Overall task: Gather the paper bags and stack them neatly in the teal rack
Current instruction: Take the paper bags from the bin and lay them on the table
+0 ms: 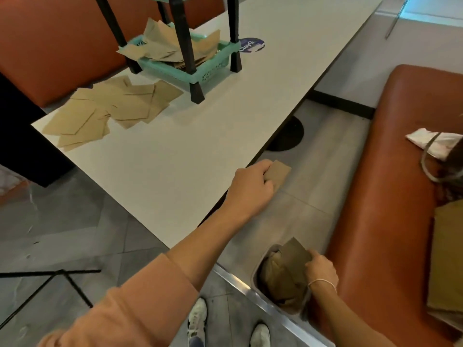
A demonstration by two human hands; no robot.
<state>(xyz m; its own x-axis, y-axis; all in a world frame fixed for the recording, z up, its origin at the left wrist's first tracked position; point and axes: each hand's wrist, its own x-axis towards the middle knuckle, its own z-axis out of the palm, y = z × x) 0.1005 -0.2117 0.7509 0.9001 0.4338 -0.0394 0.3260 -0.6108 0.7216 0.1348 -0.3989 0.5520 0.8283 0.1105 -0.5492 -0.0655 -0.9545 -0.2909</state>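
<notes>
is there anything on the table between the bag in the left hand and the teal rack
Nothing visible blocks it. The left hand grips a paper bag at the table's near edge, and the bare tabletop runs up to the teal rack. The loose bags lie off to the left.

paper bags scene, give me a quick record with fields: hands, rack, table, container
left hand: left hand grips one flat paper bag at the table edge
right hand: right hand pinches a bag above the metal container of bags
rack: teal rack bottom tray holds messy bags
table: loose pile of bags beside rack
</notes>
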